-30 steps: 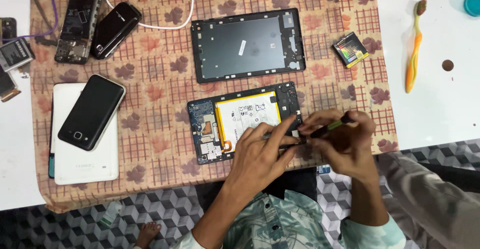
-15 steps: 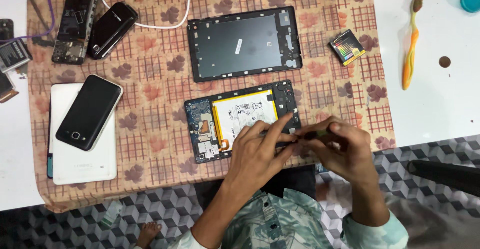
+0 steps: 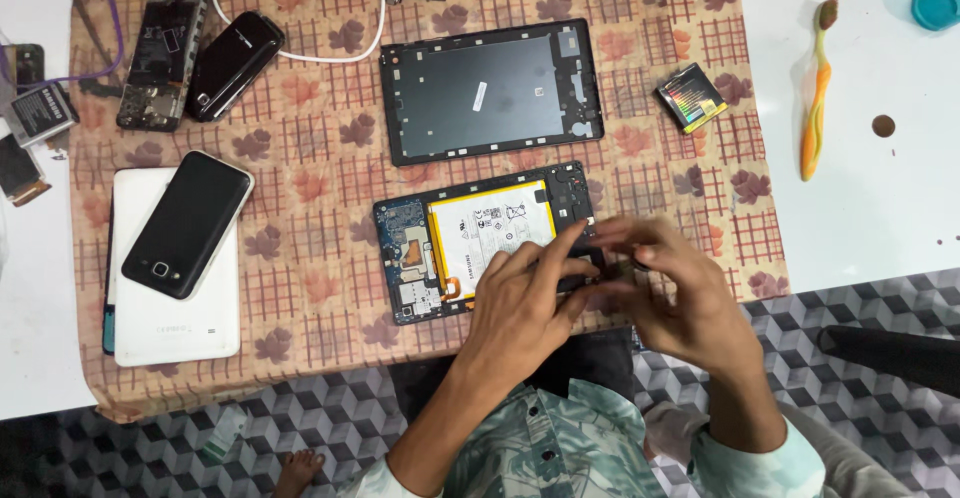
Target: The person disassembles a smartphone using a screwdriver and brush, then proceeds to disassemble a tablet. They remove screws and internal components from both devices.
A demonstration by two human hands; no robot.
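An opened tablet [image 3: 470, 243] lies on the patterned cloth [image 3: 310, 248], showing its yellow-edged battery and blue circuit board. Both my hands meet over its right end. My left hand [image 3: 525, 303] reaches in from below, fingertips on the tablet's right edge and touching the other hand; blur hides whether it pinches anything. My right hand [image 3: 680, 298] has its fingers closed on a thin dark tool [image 3: 622, 270], of which only a short piece shows. The tablet's dark back cover [image 3: 490, 88] lies apart, just beyond it.
At the left, a black phone [image 3: 185, 223] lies on a white tablet [image 3: 175, 308]. Two more phones [image 3: 195, 53], a white cable and loose parts are at the far left. A small black box [image 3: 690, 98] and an orange toothbrush [image 3: 815, 88] are at the right.
My hands have shifted slightly right along the tablet's right end and now blur together. The tool shows less than before. The camera has moved a little.
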